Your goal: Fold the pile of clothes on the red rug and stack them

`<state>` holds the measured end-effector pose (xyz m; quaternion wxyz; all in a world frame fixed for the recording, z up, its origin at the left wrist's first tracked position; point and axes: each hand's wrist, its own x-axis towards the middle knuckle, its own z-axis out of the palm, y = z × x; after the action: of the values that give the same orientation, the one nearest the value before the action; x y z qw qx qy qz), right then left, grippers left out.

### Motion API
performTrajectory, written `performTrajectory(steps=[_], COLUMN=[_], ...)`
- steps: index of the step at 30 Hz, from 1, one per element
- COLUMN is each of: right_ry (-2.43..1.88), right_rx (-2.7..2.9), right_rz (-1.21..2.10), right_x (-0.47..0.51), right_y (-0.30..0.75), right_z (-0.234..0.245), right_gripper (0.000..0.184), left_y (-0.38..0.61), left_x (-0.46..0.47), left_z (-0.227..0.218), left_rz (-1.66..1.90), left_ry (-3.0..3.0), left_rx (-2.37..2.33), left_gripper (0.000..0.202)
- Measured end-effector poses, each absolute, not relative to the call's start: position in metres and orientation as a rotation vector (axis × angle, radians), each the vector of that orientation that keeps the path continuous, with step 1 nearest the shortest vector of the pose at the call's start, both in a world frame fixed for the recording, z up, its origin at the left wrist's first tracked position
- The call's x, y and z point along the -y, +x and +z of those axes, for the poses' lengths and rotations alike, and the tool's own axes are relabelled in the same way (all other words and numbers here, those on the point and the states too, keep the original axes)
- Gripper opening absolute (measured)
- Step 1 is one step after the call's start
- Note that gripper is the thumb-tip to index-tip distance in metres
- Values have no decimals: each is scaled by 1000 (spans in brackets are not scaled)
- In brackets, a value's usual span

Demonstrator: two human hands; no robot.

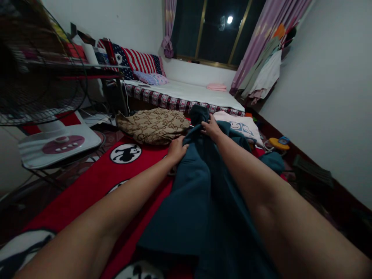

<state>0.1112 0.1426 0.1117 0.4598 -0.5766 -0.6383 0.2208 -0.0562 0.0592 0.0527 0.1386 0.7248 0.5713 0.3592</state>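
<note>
A dark teal jacket (188,197) lies lengthwise in front of me, partly bunched at its far end. My left hand (176,150) is closed on its left edge, above a pocket slit. Farther up and to the right, my right hand (211,128) grips the gathered cloth near the bunched top. Beneath the jacket spreads a red blanket (87,197) with black-and-white round figures. Just beyond my left hand rests a brown patterned cloth bundle (157,126). A pale printed cloth (241,126) sits past my right hand, behind the jacket.
At the left stand a fan (43,81) and a folding chair (61,145), with a cluttered table (99,69) behind them. A bed (186,87) lies under the window. Clothes (264,73) hang at the right wall, near a yellow stool (279,144).
</note>
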Motion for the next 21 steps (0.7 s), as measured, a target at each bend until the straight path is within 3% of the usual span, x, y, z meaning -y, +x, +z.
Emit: performTrajectory(steps=[2, 4, 8, 10, 12, 15, 19, 21], right_ry=[-1442, -1428, -1247, -1151, -1078, -1085, -1111, -1093], right_rx=[1614, 1754, 2124, 2245, 2285, 2359, 2623, 2659], right_rz=[693, 698, 588, 566, 554, 576, 529, 461], right_x=[-128, -101, -24, 17, 56, 109, 157, 165], right_y=[110, 114, 134, 145, 153, 156, 147, 142], right_z=[94, 77, 62, 63, 67, 73, 76, 72], right_gripper=[74, 80, 72, 66, 52, 16, 16, 15], left_y=[-65, -76, -102, -115, -126, -135, -128, -119], left_x=[-62, -56, -16, 13, 45, 93, 142, 154], left_z=[39, 30, 36, 49, 65, 85, 93, 88], left_rz=[995, 983, 889, 740, 585, 454, 372, 323], left_ry=[2114, 2183, 2270, 2230, 2157, 2190, 2594, 2779], left_rx=[-1684, -1648, -1482, -1364, -1214, -1026, -898, -882], left_gripper=[55, 61, 25, 20, 31, 43, 88, 88])
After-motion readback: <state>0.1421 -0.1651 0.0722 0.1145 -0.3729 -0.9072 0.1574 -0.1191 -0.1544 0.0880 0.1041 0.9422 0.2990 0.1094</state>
